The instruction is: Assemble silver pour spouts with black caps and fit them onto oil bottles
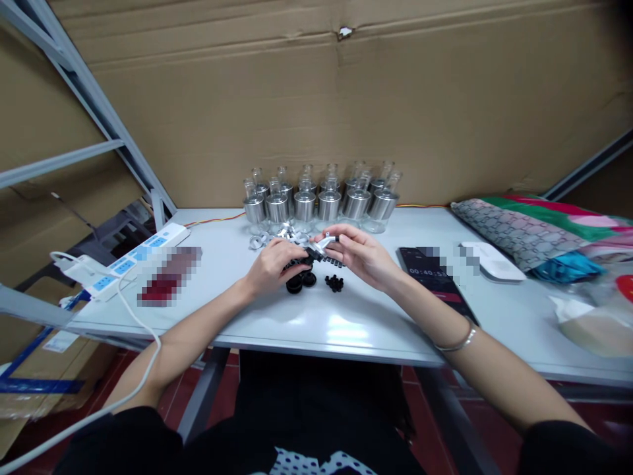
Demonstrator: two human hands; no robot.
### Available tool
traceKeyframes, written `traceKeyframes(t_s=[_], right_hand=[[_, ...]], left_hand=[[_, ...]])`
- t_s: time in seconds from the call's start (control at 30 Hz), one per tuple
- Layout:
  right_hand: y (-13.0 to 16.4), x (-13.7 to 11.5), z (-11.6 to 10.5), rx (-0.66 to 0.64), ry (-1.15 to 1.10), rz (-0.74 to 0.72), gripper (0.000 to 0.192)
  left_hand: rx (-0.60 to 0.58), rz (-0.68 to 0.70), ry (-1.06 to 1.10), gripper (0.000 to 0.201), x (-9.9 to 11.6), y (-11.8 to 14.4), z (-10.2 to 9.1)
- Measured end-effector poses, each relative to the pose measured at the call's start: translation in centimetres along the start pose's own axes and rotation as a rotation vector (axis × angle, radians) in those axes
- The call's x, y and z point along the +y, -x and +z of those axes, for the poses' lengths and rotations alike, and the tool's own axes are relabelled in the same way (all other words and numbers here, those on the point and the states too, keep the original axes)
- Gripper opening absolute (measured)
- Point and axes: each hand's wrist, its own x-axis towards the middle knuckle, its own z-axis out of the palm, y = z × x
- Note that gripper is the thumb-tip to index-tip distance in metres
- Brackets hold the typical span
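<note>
Above the middle of the table, my left hand point(277, 264) is closed, its fingers and thumb around a black round cap point(314, 253). My right hand point(363, 256) pinches a silver pour spout point(324, 243) with a black tip. The spout's lower end meets the black cap; whether they are joined I cannot tell. Below the hands lie black ring-shaped caps point(294, 285) and a small pile of black stoppers point(335, 284). Behind them is a heap of silver metal pieces point(260, 241), partly hidden by my hands.
Several glass bottles with metal sleeves point(305, 203) stand in rows at the back. On the left lies a white power strip point(123, 264), its cable point(143, 323) crossing near my left forearm. A phone point(435, 277), a white box point(494, 261) and bagged fabric point(539, 224) are to the right.
</note>
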Motion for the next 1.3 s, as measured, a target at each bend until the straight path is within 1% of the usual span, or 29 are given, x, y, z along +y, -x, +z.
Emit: traceKeyframes(t_s=[0.2, 0.4, 0.63, 0.73, 0.83, 0.97, 1.03, 1.13, 1.2, 1.3], right_hand=[[0.04, 0.07, 0.06, 0.002, -0.024, 0.014, 0.019], [0.08, 0.00, 0.31, 0.060, 0.001, -0.011, 0.020], [0.06, 0.07, 0.22, 0.082, -0.001, -0.062, 0.014], [0.08, 0.19, 0.24, 0.098, 0.017, -0.070, 0.015], [0.09, 0.33, 0.30, 0.116, 0.033, -0.089, 0.015], [0.07, 0.39, 0.26, 0.114, 0.016, -0.097, 0.014], [0.07, 0.35, 0.20, 0.104, 0.001, -0.086, 0.013], [0.11, 0.27, 0.20, 0.108, -0.004, -0.075, 0.014], [0.15, 0.24, 0.26, 0.105, -0.002, -0.075, 0.014], [0.20, 0.29, 0.36, 0.094, -0.007, -0.072, 0.015]], left_hand=[[0.040, 0.030, 0.050, 0.016, -0.24, 0.26, 0.25], [0.049, 0.044, 0.040, 0.016, -0.27, 0.17, 0.20], [0.007, -0.008, 0.003, 0.012, -0.13, 0.22, 0.02], [-0.030, -0.073, -0.038, 0.010, -0.16, 0.30, -0.07], [-0.042, -0.127, -0.050, 0.011, -0.20, 0.35, -0.06], [-0.033, -0.113, -0.040, 0.009, -0.21, 0.44, 0.08], [-0.010, -0.106, -0.031, 0.013, -0.21, 0.52, 0.16], [0.012, -0.140, -0.004, 0.030, -0.29, 0.66, 0.25], [-0.013, -0.165, 0.042, 0.042, -0.36, 0.71, 0.28], [-0.105, -0.167, 0.117, 0.053, -0.39, 0.70, 0.30]])
